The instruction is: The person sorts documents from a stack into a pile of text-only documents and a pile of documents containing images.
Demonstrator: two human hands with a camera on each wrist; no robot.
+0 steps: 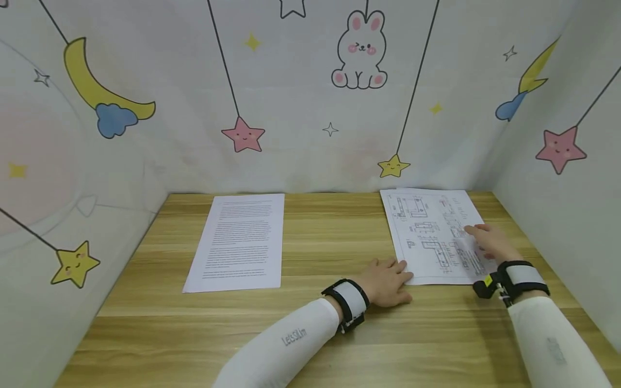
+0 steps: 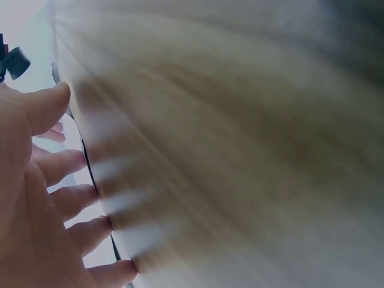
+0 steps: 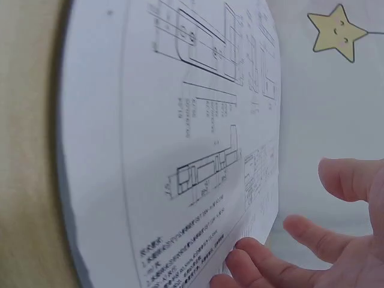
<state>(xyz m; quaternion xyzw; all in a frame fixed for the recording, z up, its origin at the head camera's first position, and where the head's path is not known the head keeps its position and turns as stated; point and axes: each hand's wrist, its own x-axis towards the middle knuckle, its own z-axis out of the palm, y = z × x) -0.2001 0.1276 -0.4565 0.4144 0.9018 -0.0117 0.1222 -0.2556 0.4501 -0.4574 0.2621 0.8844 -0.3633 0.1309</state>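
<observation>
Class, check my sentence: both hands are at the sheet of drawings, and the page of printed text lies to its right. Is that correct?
One thing is wrong: the page of printed text lies to the left of the sheet of drawings, as the head view shows. The rest stands.

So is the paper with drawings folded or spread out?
Spread out: the paper lies flat on the table, printed side up, with no fold visible.

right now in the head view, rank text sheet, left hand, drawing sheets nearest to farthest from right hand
1. drawing sheets, right by the right hand
2. left hand, at their near left corner
3. text sheet, off to the left
</observation>
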